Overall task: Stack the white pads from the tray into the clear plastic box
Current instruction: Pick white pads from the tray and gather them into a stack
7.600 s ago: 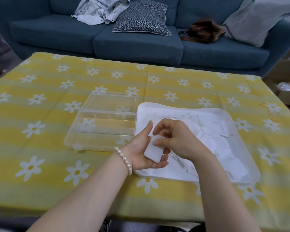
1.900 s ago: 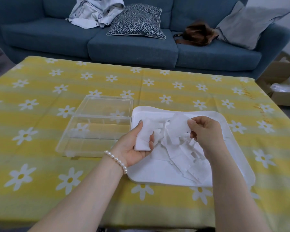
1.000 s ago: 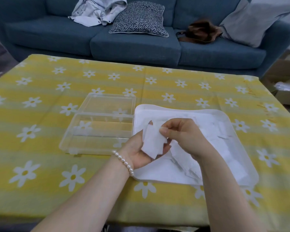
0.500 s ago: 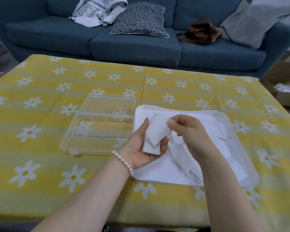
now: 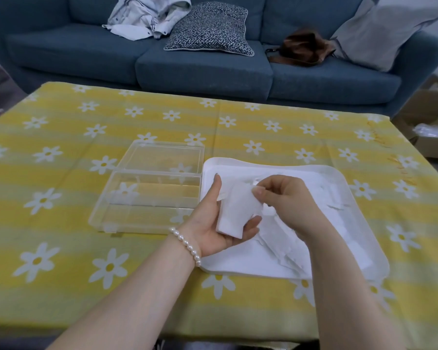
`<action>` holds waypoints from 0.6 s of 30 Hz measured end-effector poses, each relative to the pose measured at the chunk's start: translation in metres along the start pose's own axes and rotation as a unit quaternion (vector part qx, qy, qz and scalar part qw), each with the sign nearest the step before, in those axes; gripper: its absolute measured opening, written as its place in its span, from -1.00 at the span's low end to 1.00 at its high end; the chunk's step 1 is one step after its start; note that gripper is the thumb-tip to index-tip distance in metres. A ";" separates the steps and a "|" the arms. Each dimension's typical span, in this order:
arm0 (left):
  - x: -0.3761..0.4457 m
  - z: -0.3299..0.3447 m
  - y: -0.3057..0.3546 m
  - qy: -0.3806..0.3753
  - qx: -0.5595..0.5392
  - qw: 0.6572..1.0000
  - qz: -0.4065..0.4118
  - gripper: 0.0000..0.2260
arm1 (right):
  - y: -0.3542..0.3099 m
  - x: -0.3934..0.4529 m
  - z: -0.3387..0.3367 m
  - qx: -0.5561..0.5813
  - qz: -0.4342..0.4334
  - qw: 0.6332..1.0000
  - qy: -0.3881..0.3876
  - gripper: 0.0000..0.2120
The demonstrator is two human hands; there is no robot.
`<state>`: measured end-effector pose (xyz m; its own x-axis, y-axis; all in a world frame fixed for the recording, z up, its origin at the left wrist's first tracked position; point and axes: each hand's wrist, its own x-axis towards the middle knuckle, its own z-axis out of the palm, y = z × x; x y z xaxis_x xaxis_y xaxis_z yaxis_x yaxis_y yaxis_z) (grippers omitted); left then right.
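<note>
Left hand (image 5: 213,223) grips pad stack (image 5: 235,213); right hand (image 5: 286,198) pinches its top pad

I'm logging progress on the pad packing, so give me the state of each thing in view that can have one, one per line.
clear plastic box: open, lid laid flat behind it, no pads inside
white tray: loose pads piled in it
stack of pads: held above the tray
left hand: grips the stack
right hand: pinches the top pad onto the stack
</note>
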<state>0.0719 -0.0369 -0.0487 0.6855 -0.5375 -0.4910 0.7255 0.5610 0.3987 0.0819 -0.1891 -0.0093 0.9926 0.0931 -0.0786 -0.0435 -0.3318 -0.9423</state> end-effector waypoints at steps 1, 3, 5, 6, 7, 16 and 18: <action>0.000 0.000 0.000 -0.004 0.003 1.000 -0.001 -0.31 | 0.000 0.000 0.002 -0.021 -0.004 1.000 -0.004 -0.83; 0.000 0.000 0.000 -0.009 0.009 1.000 -0.004 -0.28 | 0.000 0.001 0.004 -0.054 -0.013 0.998 -0.012 -0.85; -0.001 0.001 0.001 -0.008 0.022 1.000 -0.002 -0.31 | 0.001 0.000 0.005 -0.059 -0.015 0.998 -0.017 -0.89; -0.001 0.001 0.001 -0.005 0.032 0.999 0.002 -0.32 | 0.001 0.000 0.005 -0.054 -0.012 0.998 -0.018 -0.90; -0.002 0.001 0.001 -0.002 0.045 0.999 0.005 -0.33 | 0.001 0.000 0.005 -0.045 -0.008 0.999 -0.017 -0.91; -0.002 0.002 -0.001 -0.005 0.063 0.997 0.035 -0.46 | -0.002 -0.001 -0.002 0.078 0.035 0.996 -0.009 -0.83; -0.002 0.002 -0.001 -0.015 0.063 0.997 0.038 -0.47 | -0.003 -0.001 -0.002 0.079 0.040 0.996 -0.005 -0.83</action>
<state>0.0700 -0.0370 -0.0465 0.7384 -0.5166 -0.4335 0.6726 0.5180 0.5285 0.0811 -0.1905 -0.0060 0.9841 0.0825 -0.1571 -0.1396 -0.1868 -0.9724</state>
